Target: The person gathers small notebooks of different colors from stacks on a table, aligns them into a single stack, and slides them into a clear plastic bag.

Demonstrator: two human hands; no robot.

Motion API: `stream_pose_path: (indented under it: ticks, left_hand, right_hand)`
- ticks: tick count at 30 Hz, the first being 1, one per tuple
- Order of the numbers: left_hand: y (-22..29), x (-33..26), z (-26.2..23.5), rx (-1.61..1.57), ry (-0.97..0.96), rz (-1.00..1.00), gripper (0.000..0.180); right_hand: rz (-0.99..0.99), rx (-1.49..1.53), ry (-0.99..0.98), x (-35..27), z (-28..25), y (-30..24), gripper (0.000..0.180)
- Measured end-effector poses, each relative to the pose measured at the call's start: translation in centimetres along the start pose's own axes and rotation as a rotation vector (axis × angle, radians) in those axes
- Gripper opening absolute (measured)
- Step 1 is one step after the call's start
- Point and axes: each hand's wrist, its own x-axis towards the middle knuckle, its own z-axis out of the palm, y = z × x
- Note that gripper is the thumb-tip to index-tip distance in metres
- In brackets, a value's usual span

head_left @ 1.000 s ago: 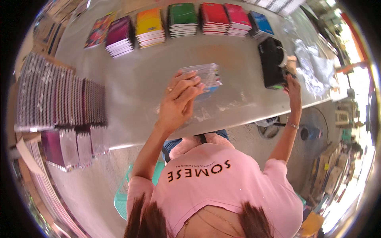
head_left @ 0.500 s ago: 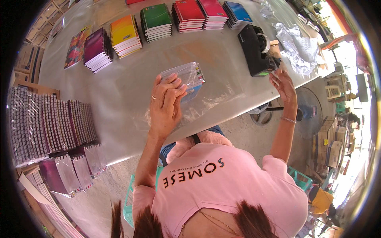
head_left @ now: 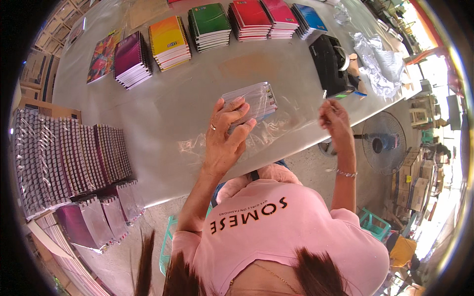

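My left hand (head_left: 226, 135) grips a stack of small notebooks wrapped in clear plastic (head_left: 256, 96), fingers over its top and near side, by the table's front edge. Glare on the film hides most of the covers. To the right, my right hand (head_left: 335, 121) is raised with its fingertips pinched together. A small pale strip, apparently a piece of tape (head_left: 324, 93), sticks up from them. Just beyond that hand stands a black tape dispenser (head_left: 327, 66) with a roll of tape (head_left: 341, 58) in it.
Spiral notebook stacks line the far side: purple (head_left: 129, 59), yellow (head_left: 168, 39), green (head_left: 208, 22), red (head_left: 248, 17), pink and blue. Crumpled plastic (head_left: 382, 64) lies right of the dispenser. Many wrapped notebooks (head_left: 69, 158) are piled at left. A fan (head_left: 382, 140) stands beyond the table's right edge.
My right hand has come away from the dispenser's near end, moving left toward me, its fingers now pinched. My left hand stays on the wrapped stack; the whole view has shifted slightly.
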Motion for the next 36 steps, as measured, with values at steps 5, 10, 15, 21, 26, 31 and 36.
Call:
stream_pose_path:
  ticks: [5,10,15,21,26,31,36]
  left_hand:
    - [-0.2,0.0,-0.6,-0.020,-0.004,0.003,0.017]
    - [-0.1,0.3,-0.6,-0.070,-0.027,0.008,0.014]
    - [-0.6,0.1,-0.8,-0.089,-0.064,0.025,0.015]
    - [1.8,1.6,-2.8,-0.086,-0.165,-0.165,0.056]
    - [2.0,2.5,-4.1,0.204,-0.353,-0.185,0.068]
    - [1.9,2.6,-4.3,0.139,-0.348,-0.175,0.062]
    - [1.6,3.9,-4.4,0.163,-0.401,-0.241,0.057]
  right_hand:
    - [0.051,0.242,-0.273,-5.7,10.4,-3.9,0.019]
    - [-0.010,0.172,-0.237,-7.0,13.5,-4.7,0.019]
    - [-0.048,0.118,-0.139,-6.6,14.6,-3.7,0.021]
    - [-0.068,0.086,-0.112,-6.7,14.8,-3.3,0.021]
    - [-0.142,0.112,-0.036,-6.7,15.2,-1.9,0.021]
    - [-0.169,0.133,-0.006,-5.4,15.2,1.0,0.023]
    - [-0.191,-0.198,-0.007,-4.0,14.0,4.8,0.025]
